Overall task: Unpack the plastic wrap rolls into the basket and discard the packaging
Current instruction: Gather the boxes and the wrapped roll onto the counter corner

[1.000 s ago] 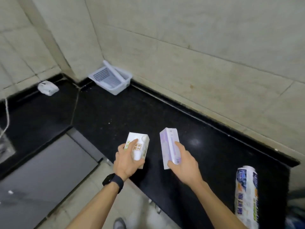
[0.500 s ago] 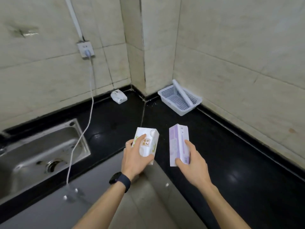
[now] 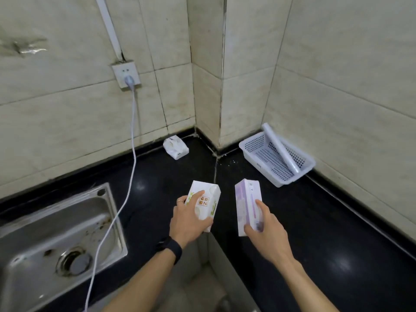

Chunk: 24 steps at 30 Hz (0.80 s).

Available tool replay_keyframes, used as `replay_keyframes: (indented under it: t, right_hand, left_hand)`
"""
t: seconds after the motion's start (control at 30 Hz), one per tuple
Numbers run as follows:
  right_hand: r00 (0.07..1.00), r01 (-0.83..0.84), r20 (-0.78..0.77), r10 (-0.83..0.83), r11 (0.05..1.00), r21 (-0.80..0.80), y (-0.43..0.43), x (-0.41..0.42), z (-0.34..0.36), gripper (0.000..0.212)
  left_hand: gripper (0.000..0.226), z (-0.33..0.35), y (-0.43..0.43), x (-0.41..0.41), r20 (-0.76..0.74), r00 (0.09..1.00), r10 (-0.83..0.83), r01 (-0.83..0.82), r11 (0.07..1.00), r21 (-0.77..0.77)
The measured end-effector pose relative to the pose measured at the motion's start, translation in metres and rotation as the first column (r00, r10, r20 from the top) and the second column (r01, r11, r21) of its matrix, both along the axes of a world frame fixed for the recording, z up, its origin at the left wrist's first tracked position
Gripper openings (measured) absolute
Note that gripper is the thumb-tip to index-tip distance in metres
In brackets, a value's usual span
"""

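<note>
L hand [image 3: 190, 218] grips green box [image 3: 205, 202], R hand [image 3: 265, 229] grips purple box [image 3: 247, 206], mid-frame. Basket [image 3: 252, 154] right w/ one roll [image 3: 280, 148]. Risk: loose one-handed grips, a box could drop.

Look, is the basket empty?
Not empty. One roll lies slanted in the basket, its top end poking over the back rim.

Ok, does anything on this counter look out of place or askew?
The roll in the basket lies askew: propped diagonally, its upper end poking over the rim. A power cable also trails across the sink.
</note>
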State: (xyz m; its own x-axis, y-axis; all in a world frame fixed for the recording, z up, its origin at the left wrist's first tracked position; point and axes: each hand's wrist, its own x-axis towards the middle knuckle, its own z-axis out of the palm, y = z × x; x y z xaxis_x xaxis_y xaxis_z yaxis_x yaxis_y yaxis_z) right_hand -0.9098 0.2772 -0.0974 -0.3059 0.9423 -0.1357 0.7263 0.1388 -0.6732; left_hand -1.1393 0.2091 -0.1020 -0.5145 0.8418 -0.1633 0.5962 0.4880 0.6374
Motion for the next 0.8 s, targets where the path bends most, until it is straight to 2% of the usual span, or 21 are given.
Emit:
replay_keyframes:
  t: [0.2,0.43,0.8]
  right_hand:
    - [0.993,-0.043,0.107,0.053,0.995,-0.092,0.07,-0.046,-0.024,0.078]
    - [0.98,-0.05,0.185,0.079,0.987,-0.154,0.142,-0.105,-0.054,0.079]
    - [0.95,0.091,0.31,-0.028,0.977,-0.191,0.22,-0.176,-0.101,0.077]
  left_hand:
    - [0.086,-0.019,0.076,-0.052,0.001,0.999,0.036,-0.035,0.986,-0.166]
    - [0.087,-0.051,0.15,-0.103,0.001,0.997,0.076,-0.073,0.958,-0.279]
    - [0.085,-0.098,0.294,-0.163,0.038,0.985,0.167,-0.148,0.942,-0.301]
